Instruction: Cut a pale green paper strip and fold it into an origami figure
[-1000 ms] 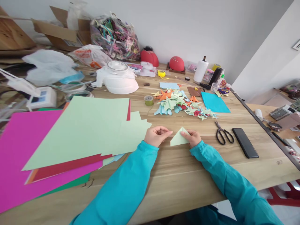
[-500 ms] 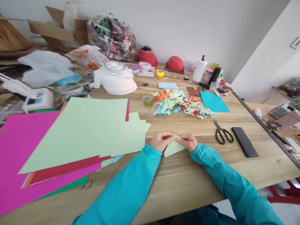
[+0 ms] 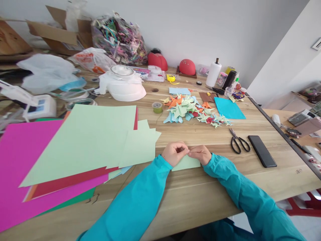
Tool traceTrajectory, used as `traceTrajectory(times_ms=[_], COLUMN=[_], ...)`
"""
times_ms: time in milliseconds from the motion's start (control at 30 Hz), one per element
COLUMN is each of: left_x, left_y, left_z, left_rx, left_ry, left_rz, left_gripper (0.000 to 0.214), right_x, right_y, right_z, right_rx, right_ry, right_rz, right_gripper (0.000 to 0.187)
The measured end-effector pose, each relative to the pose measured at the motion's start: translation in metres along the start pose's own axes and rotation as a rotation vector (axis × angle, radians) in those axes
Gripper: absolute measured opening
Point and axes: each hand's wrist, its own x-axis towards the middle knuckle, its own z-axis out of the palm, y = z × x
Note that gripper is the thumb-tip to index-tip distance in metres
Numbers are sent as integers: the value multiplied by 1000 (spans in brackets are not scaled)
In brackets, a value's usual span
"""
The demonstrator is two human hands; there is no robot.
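Observation:
A small folded piece of light green paper (image 3: 187,163) lies on the wooden table in front of me. My left hand (image 3: 175,153) pinches its upper edge from the left. From the right, my right hand (image 3: 201,154) grips the same edge, and the fingertips of both hands meet there. The fingers hide the top of the paper; only its lower part shows. Beyond my hands is a pile of folded paper figures (image 3: 184,108) in green, orange, blue and red. Large sheets of light green paper (image 3: 100,134) are stacked to the left.
Scissors (image 3: 238,142) with black handles and a black phone (image 3: 262,151) lie to the right. A spool of green thread (image 3: 157,107) stands left of the figures. A blue sheet (image 3: 230,108) lies behind on the right. A white cap (image 3: 126,88) sits farther back.
The paper has been lowered and turned slightly, so its bottom edge lies flatter. My fingertips have drawn closer together at its top edge.

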Motion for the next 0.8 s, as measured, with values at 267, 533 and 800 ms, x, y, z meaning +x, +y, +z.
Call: traceTrajectory(times_ms=[267, 533, 800], left_x=[3, 3, 5], left_y=[2, 0, -10], left_z=[-5, 0, 1], left_rx=[-184, -305, -431], left_ry=[38, 93, 139], left_rz=[-140, -219, -280], left_gripper=[27, 24, 31], right_x=[-2, -1, 0], right_y=[-1, 7, 7], right_z=[3, 0, -3], right_rx=[-76, 167, 237], right_ry=[72, 200, 216], right_rz=[-33, 152, 210], right_gripper=[38, 37, 31])
